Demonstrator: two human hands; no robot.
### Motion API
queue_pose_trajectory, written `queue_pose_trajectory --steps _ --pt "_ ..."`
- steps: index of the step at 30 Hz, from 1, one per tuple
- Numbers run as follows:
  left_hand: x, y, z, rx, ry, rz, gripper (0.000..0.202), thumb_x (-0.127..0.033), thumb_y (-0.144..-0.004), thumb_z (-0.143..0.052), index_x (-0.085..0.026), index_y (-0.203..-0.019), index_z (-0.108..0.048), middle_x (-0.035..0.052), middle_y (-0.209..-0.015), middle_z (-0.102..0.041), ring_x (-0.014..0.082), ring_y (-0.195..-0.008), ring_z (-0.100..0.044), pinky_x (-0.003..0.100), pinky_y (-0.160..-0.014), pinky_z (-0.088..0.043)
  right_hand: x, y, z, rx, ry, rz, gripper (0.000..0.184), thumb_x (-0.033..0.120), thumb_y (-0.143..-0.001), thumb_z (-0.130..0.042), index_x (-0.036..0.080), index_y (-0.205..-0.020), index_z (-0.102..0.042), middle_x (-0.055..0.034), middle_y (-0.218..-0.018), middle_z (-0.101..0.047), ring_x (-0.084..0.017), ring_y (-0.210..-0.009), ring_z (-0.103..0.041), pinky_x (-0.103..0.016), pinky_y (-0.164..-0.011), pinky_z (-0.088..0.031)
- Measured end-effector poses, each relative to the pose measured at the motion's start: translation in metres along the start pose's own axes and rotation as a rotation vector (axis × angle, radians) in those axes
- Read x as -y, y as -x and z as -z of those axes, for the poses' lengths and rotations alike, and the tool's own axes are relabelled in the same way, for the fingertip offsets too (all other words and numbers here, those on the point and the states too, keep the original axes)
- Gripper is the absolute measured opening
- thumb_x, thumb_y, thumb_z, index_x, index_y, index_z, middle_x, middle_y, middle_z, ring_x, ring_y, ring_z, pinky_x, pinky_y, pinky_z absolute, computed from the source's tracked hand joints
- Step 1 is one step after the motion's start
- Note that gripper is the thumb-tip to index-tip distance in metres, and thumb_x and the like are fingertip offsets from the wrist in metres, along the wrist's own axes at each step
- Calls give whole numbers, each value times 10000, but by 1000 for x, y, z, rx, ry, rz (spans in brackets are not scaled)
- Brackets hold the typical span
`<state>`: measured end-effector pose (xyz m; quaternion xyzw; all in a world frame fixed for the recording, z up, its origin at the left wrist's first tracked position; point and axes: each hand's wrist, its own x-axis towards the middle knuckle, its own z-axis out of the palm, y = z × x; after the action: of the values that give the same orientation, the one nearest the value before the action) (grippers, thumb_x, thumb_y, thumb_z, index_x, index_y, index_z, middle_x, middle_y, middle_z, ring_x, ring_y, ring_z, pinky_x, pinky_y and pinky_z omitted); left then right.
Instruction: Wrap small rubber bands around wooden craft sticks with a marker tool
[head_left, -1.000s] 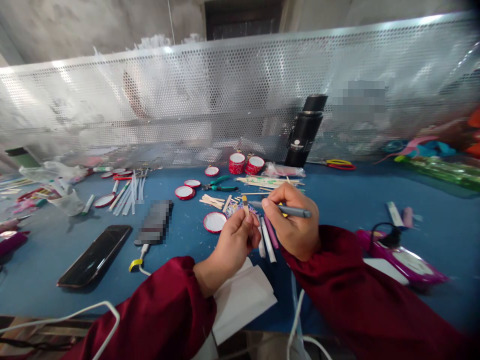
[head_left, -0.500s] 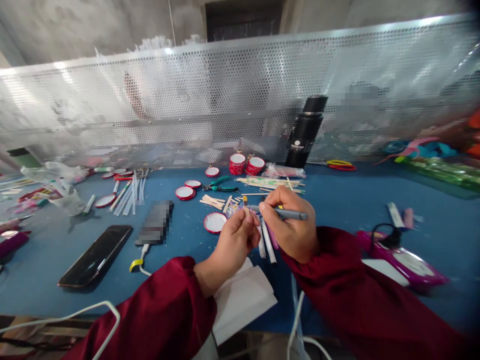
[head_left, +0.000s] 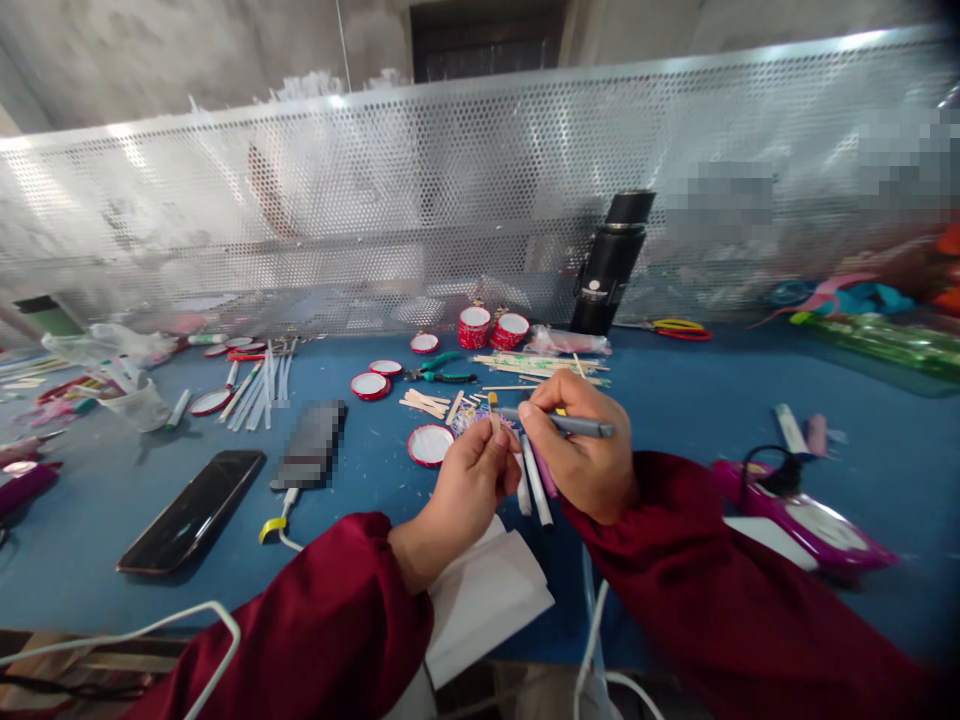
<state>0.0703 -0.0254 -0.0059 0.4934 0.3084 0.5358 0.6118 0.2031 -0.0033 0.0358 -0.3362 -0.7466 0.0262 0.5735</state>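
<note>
From the head camera: pinching a small wooden stick (head_left: 495,418) in the left hand (head_left: 471,468), colored end up, above the desk (head_left: 697,400); gripping a gray pen (head_left: 583,426) in the right hand (head_left: 589,460), shifted nearer since a second ago, just beside that end, suggesting close work there, contact unclear.

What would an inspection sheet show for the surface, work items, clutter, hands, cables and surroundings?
Surface: blue tabletop, small multicolored scraps.
Work items: wooden stick with yellowish tip; gray pen close to it, contact unclear.
Clutter: black smartphone, teal-handled pliers, red-rimmed white discs, black thermos.
Hands: left hand pinches the stick; right hand grips the pen.
Cables: white cables at the tabletop's near edge.
Surroundings: perforated metal screen behind the tabletop, concrete wall beyond.
</note>
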Motion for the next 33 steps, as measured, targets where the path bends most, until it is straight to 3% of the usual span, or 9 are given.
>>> queue_pose_trajectory --steps 33 --pt "0 0 0 11 -40 -24 429 -613 -874 -599 -199 -817 -503 -60 -496 -487 76 -423 -352 218 -434 -235 -2 0 0 -24 17 21 222 234 -900 -605 232 -708 -493 38 -619 -538 -126 -556 -516 -282 -565 -395"
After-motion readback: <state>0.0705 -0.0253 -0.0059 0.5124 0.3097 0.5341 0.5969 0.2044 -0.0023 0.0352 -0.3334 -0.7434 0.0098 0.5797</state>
